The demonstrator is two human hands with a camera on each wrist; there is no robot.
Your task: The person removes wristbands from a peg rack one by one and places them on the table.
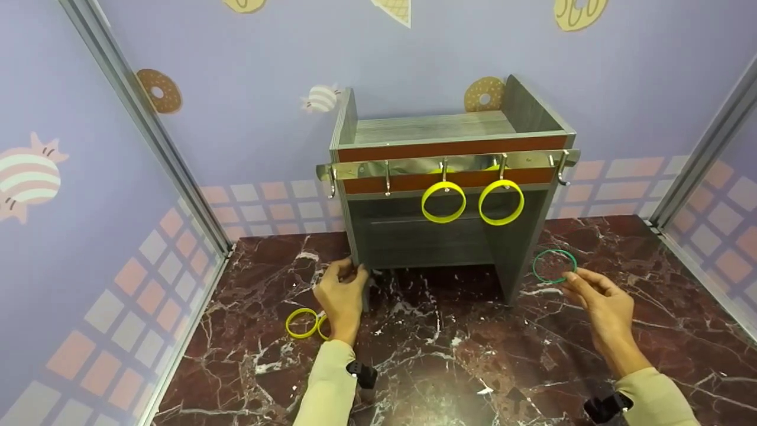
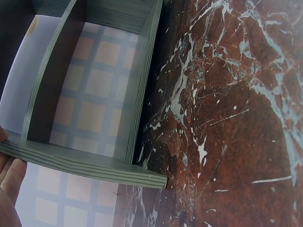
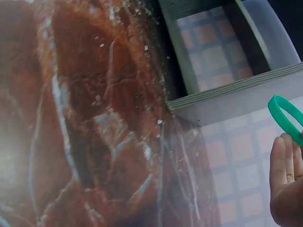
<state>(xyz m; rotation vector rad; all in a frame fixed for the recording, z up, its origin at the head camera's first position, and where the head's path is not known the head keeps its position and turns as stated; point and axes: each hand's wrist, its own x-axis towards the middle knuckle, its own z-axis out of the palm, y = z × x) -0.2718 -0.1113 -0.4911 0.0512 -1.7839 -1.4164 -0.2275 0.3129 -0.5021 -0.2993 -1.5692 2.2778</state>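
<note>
At 6 o'clock, nearest, a pale left sleeve (image 1: 328,390) and a pale right sleeve (image 1: 656,399) reach over a dark red marbled table (image 1: 426,373), each with a black wrist strap. Two loose yellow rings lie there at 8 o'clock from the left hand (image 1: 342,302): the first ring (image 1: 302,336) shows whole, the second ring (image 1: 321,331) is partly hidden behind the wrist.

The left hand is at 7 to 8 o'clock from the middle of a grey wooden shelf (image 1: 432,242), thumb and fingers set narrowly about the edge of its left side panel; the left wrist view catches only part of the hand, so the fingertips' exact grip is hard to judge. The right hand (image 1: 603,307), at 4 o'clock from the shelf, pinches a green ring (image 3: 279,119) between thumb and fingers. The ring sticks out at 10 to 11 o'clock from that hand, apart from the shelf's right side.

Across the shelf's front runs a shiny metal rail (image 1: 364,170) with hooks (image 1: 387,177). One yellow ring (image 1: 443,220) hangs from the third hook from the left, another yellow ring (image 1: 501,222) from the fourth. Beyond, at 12 o'clock, stands a purple wall (image 1: 378,56) patterned with doughnuts, sweets and squares.
</note>
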